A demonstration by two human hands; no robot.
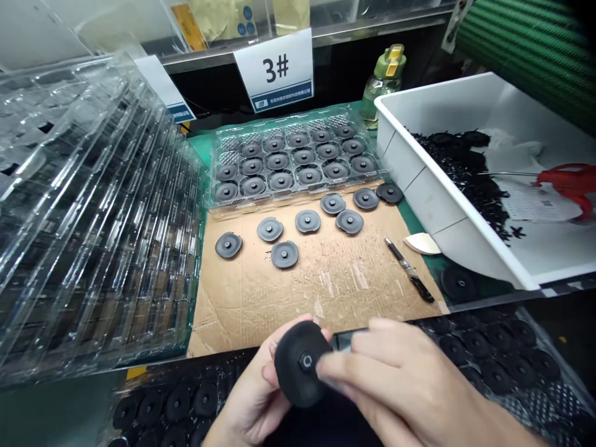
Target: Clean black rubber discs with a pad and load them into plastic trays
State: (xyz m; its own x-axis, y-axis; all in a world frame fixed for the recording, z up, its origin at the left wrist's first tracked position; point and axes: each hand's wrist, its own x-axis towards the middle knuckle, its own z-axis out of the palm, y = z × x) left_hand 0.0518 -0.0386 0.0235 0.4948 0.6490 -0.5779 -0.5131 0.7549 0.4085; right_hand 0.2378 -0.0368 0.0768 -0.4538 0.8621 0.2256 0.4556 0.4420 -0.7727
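My left hand (254, 388) grips a black rounded plastic disc (298, 372) by its edge, its small central hub facing up. Close against the disc's right side is my right hand (400, 372), fingers pinched together and blurred by motion. A dark, thin edge with a greyish face (344, 338) shows behind its fingers; what it is I cannot make out. Several matching discs (284, 254) lie loose on a cardboard sheet (242, 304) beyond the hands. Behind them a clear plastic tray (298, 186) carries rows of the same discs.
Tall stacked clear trays (107, 217) stand at left. On the right, a white bin (447, 230) holds black scraps and red-handled scissors (565, 180). A pen (410, 270) lies on the cardboard; a green-lidded bottle (384, 81) stands behind. More filled trays (503, 354) sit lower down, nearer me.
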